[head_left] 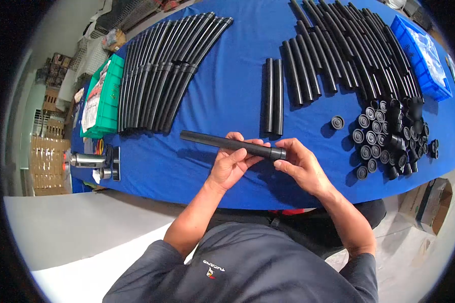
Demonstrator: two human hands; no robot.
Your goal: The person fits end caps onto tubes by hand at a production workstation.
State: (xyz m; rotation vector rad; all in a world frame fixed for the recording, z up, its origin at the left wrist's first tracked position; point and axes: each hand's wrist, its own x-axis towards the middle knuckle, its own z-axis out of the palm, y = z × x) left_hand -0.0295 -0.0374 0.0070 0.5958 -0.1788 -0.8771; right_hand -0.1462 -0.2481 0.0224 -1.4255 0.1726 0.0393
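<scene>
A black tube [207,138] lies across my two hands above the near part of the table. My left hand [230,164] is wrapped round its middle, palm up with the thumb on top. At the tube's right end sits a black cap [277,153], and the fingers and thumb of my right hand [301,165] grip it. Two bare black tubes [274,96] lie side by side just beyond my hands. One loose round cap [337,122] rests to the right, apart from a heap of similar caps [376,139].
Capped tubes [159,76] lie in rows at the left, beside a green crate [108,96]. Many plain tubes [338,45] spread over the back right, next to a blue crate [435,83]. A steel flask [88,160] stands near the left edge of the blue-covered table [227,70].
</scene>
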